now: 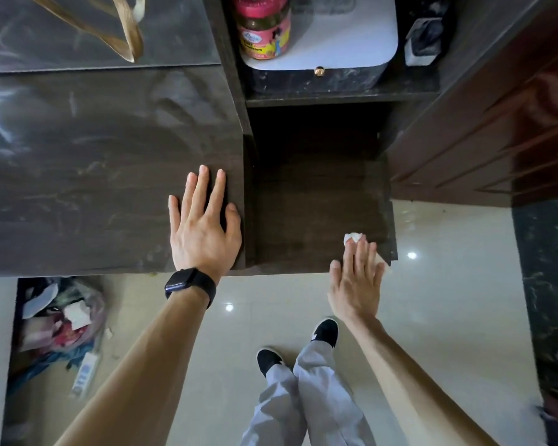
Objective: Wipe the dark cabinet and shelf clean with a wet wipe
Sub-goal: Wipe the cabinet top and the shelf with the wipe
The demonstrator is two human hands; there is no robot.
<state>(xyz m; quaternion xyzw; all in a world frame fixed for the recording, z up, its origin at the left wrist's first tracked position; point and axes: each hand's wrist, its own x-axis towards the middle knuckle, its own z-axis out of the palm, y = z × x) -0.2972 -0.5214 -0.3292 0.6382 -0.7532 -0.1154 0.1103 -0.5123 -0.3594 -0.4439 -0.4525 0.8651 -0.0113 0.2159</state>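
Left hand: your left hand lies flat on the cabinet top, fingers straight and slightly spread, holding nothing; the thumb sits at the top's right edge.
Right hand: your right hand is flat too, fingers straight and close together, pressing the wipe down rather than gripping it.
Wipe: white and crumpled, it peeks out past your right fingertips, with another bit showing at the little-finger side.
Shelf: the shelf is the dark recessed board right of the cabinet top; the wipe rests on it near the front right corner.
Cabinet: its dark top shows pale smears and streaks.
Watch: a black watch is on your left wrist.
Upper compartment: a pink-labelled jar stands on a white box, behind a small brass knob.
Floor: pale glossy tiles, your black shoes, and a heap of rubbish at the left below the cabinet edge.
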